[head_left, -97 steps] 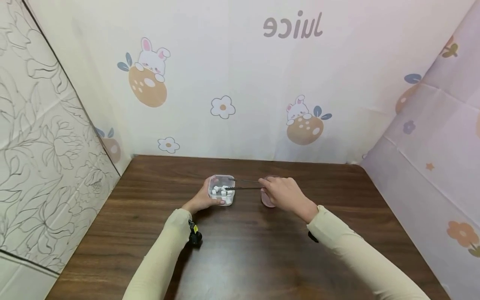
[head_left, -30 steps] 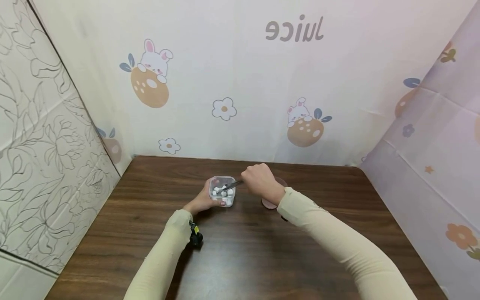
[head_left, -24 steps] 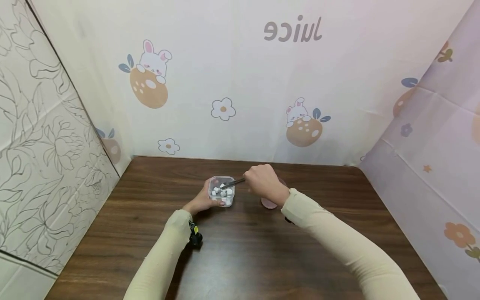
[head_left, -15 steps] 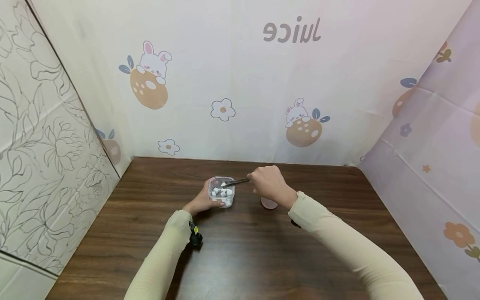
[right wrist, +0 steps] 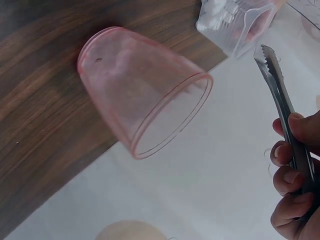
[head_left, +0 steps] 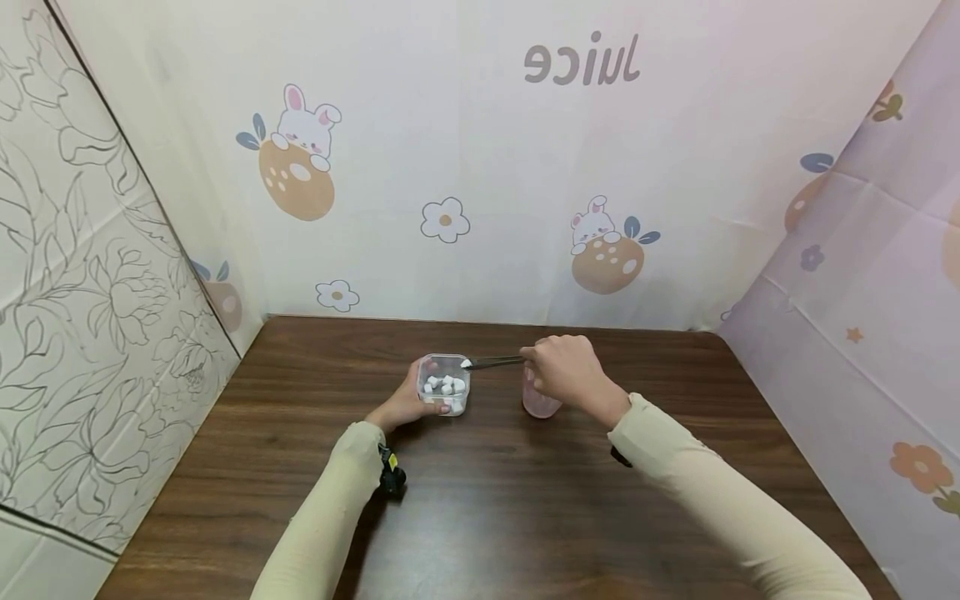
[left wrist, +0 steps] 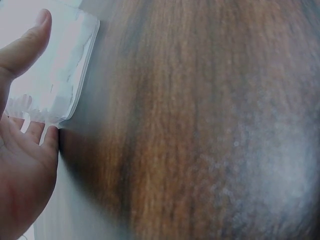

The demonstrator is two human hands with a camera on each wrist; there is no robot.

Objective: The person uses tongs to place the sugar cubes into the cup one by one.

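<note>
My left hand [head_left: 405,402] grips a clear square plastic container [head_left: 453,356] from its left side, thumb across the front wall. Several small white chunks [head_left: 447,386] lie inside it. With curled fingers my right hand [head_left: 567,367] holds a pair of metal tongs [head_left: 497,362], nearly closed, pointing left. A white chunk [head_left: 466,363] shows at the tongs' tips, over the container's right rim. A transparent pink cup [right wrist: 135,85] stands upright just below my right hand, partly hidden by it in the head view. Serrated tong tips show in the right wrist view.
The brown wooden table [head_left: 487,500] ends at a back wall [head_left: 510,275] covered with a printed cloth. Patterned panels rise at left and right. A black wrist camera [head_left: 392,473] sits on my left wrist.
My right hand has drawn back rightward, lifting the tongs out of the container with a white chunk at their tips. My left hand and the container have stayed in place.
</note>
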